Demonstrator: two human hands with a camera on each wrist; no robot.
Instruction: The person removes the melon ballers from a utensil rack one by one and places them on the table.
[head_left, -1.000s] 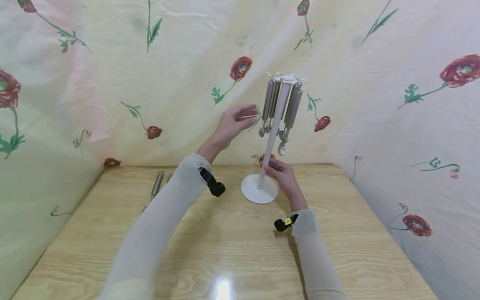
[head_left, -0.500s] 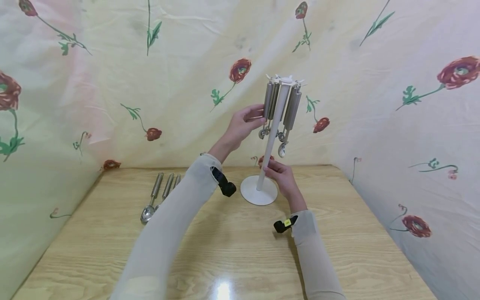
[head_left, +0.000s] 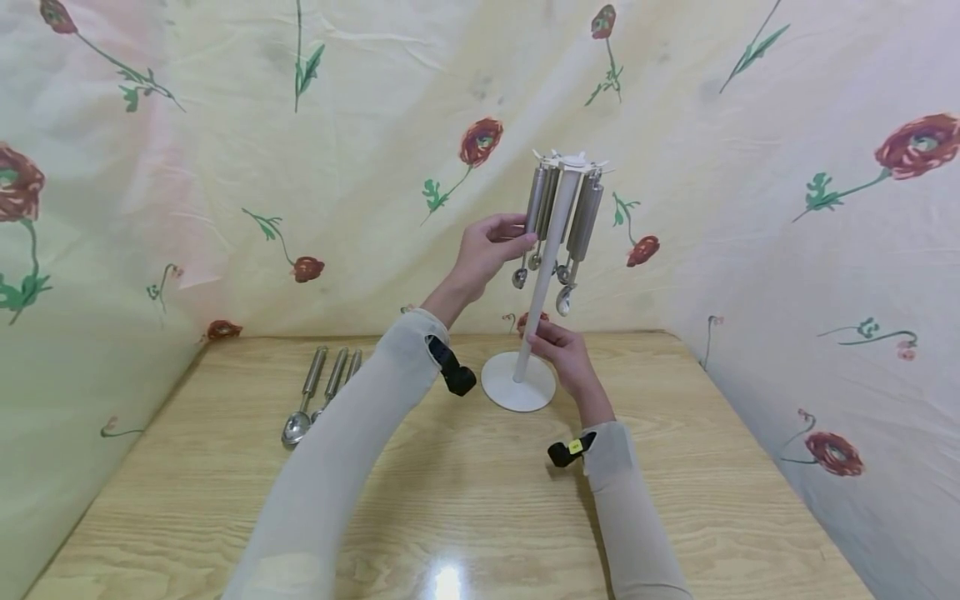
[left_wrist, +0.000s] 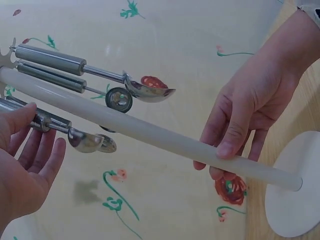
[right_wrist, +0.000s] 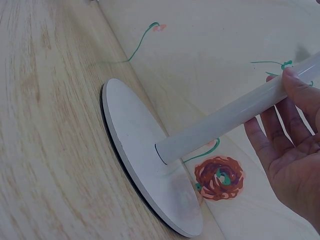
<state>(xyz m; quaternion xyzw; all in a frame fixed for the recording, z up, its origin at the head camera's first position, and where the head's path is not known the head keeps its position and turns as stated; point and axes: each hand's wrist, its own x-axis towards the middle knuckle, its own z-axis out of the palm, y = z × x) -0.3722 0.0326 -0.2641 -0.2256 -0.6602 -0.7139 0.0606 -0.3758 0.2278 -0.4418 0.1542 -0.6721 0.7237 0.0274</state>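
A white stand (head_left: 545, 267) with a round base rises from the table, and several metal scoops hang by their handles from its hooked top. My left hand (head_left: 483, 254) pinches the handle of a hanging scoop (left_wrist: 82, 141) on the stand's left side, thumb on one side and fingers on the other. Low on the pole, above the base (right_wrist: 150, 165), my right hand (head_left: 566, 354) grips it between thumb and fingers. Beside the pole in the left wrist view hang a larger scoop (left_wrist: 50, 57) and another with a round bowl (left_wrist: 119, 100).
To the left on the wooden table (head_left: 480, 508) lie a big metal scoop (head_left: 297, 427) and two more steel-handled utensils (head_left: 335, 375), partly hidden by my left sleeve. A flowered cloth (head_left: 360, 167) stands behind the table and along both sides.
My left hand has moved right to the stand and taken hold of a hanging scoop's handle; that scoop's bowl has swung slightly left and down. My right hand stays on the pole.
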